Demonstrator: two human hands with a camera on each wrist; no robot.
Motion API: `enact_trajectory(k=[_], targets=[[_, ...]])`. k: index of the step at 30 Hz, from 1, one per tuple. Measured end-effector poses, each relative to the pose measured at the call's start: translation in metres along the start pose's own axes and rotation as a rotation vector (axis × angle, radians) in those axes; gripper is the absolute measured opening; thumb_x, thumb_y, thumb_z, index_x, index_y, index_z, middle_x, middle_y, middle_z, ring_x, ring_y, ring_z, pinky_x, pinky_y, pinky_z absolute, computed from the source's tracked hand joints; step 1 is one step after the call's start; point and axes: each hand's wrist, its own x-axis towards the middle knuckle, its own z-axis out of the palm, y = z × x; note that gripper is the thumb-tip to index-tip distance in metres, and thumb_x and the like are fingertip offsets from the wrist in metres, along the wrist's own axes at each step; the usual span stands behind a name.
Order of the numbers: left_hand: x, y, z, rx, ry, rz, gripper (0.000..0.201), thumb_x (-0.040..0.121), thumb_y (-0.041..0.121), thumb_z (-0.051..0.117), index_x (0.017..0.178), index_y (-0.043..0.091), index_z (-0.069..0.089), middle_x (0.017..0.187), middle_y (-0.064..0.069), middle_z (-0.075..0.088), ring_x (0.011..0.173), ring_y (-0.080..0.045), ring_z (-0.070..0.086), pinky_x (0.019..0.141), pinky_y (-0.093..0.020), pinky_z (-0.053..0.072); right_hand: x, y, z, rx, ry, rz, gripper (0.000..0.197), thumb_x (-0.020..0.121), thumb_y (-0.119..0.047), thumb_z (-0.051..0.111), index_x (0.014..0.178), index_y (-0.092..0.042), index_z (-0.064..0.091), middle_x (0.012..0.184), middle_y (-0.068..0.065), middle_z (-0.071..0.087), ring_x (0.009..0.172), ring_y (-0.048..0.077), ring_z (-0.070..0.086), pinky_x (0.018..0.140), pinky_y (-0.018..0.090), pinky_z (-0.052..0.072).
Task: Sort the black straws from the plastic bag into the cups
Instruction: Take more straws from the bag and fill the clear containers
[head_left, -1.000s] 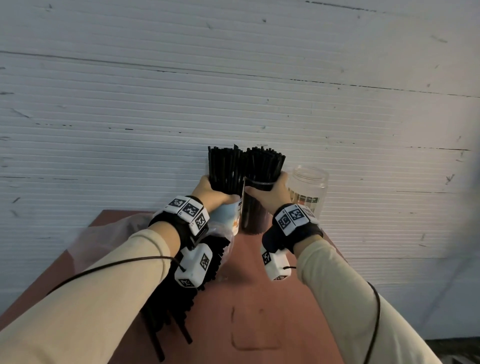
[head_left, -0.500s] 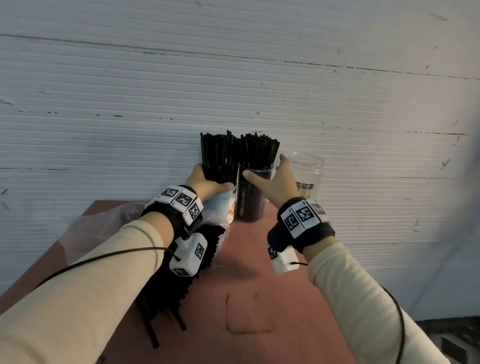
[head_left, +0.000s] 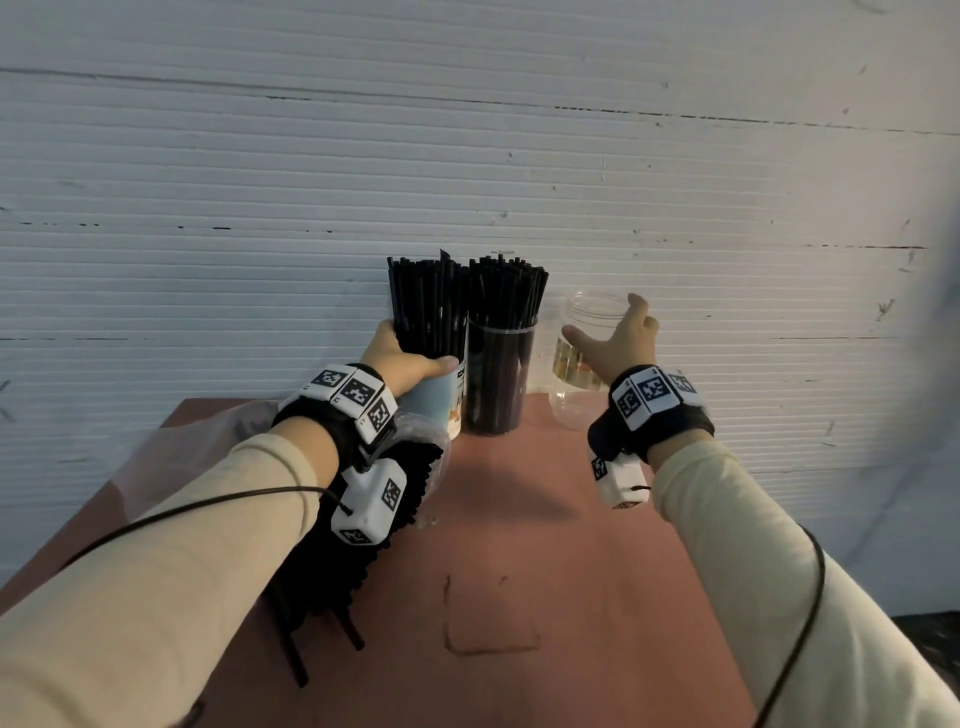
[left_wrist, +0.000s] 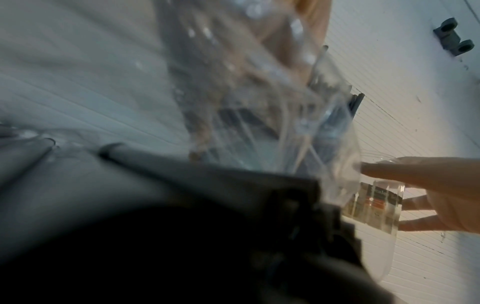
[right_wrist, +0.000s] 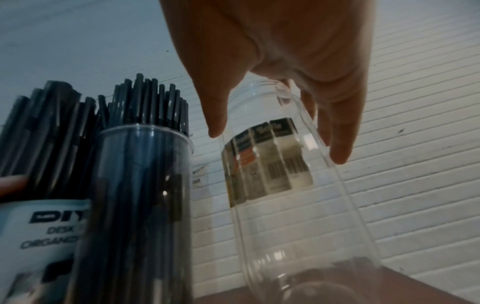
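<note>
My left hand (head_left: 402, 358) grips a bundle of black straws (head_left: 428, 301) standing in a blue-and-white labelled cup (head_left: 436, 402). Beside it, a clear cup (head_left: 498, 379) is packed with black straws (right_wrist: 145, 102). To the right stands an empty clear jar (head_left: 576, 400) with a label (right_wrist: 272, 160). My right hand (head_left: 605, 332) is spread open around the jar's top, thumb on the left and fingers (right_wrist: 340, 152) on the right; whether it touches the jar is unclear. The plastic bag (head_left: 171, 452) lies at the left, with more straws (head_left: 332, 577) under my left wrist.
The reddish-brown table (head_left: 519, 545) ends at the white ribbed wall (head_left: 467, 156) just behind the cups. Its right edge runs close beside the jar. In the left wrist view the crumpled clear bag (left_wrist: 259, 102) fills the middle.
My right hand let go of the middle cup, moved right and opened around the empty jar. The left hand stayed on the straws in the labelled cup.
</note>
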Motion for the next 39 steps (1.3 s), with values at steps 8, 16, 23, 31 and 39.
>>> enact_trajectory(k=[8, 16, 23, 31, 39], targets=[[-0.014, 0.018, -0.01, 0.083, -0.019, 0.018, 0.082, 0.051, 0.026, 0.089, 0.125, 0.015, 0.058, 0.12, -0.002, 0.066, 0.11, -0.022, 0.062, 0.094, -0.039, 0.051, -0.037, 0.0, -0.021, 0.113, -0.015, -0.091, 0.1, 0.079, -0.032, 0.077, 0.151, -0.008, 0.011, 0.153, 0.015, 0.022, 0.139, 0.028, 0.03, 0.11, 0.033, 0.029], [-0.064, 0.048, -0.051, 0.17, 0.097, 0.085, 0.07, 0.076, 0.016, 0.078, 0.138, 0.014, 0.047, 0.135, -0.008, 0.054, 0.12, -0.022, 0.054, 0.1, -0.032, 0.041, -0.11, -0.025, -0.038, 0.175, -0.172, -0.172, 0.1, 0.068, -0.046, 0.08, 0.145, -0.016, 0.023, 0.141, 0.008, 0.039, 0.125, 0.023, 0.046, 0.104, 0.042, 0.045], [-0.127, 0.039, -0.095, 0.385, 0.061, 0.171, 0.029, 0.08, 0.013, 0.074, 0.107, 0.018, 0.066, 0.105, -0.005, 0.068, 0.094, -0.018, 0.064, 0.085, -0.029, 0.047, -0.16, -0.037, -0.044, 0.149, -0.271, -0.21, 0.095, 0.071, -0.04, 0.082, 0.143, -0.014, 0.026, 0.144, 0.007, 0.038, 0.125, 0.019, 0.043, 0.092, 0.022, 0.045], [-0.171, 0.008, -0.121, 0.697, -0.194, 0.136, 0.044, 0.08, 0.014, 0.076, 0.119, 0.026, 0.061, 0.129, 0.007, 0.048, 0.125, -0.012, 0.043, 0.099, -0.026, 0.031, -0.181, -0.046, -0.048, 0.099, -0.321, -0.207, 0.098, 0.075, -0.036, 0.08, 0.147, -0.009, 0.017, 0.15, 0.011, 0.026, 0.123, 0.017, 0.039, 0.087, 0.017, 0.038], [-0.174, -0.02, -0.137, 0.885, -0.264, 0.131, 0.057, 0.077, -0.008, 0.056, 0.106, 0.041, 0.062, 0.125, -0.003, 0.06, 0.084, -0.026, 0.06, 0.07, -0.032, 0.049, -0.203, -0.075, -0.039, 0.023, -0.017, -0.686, 0.072, 0.08, -0.033, 0.072, 0.139, -0.012, 0.037, 0.142, 0.005, 0.033, 0.132, 0.022, 0.028, 0.112, 0.035, 0.026]])
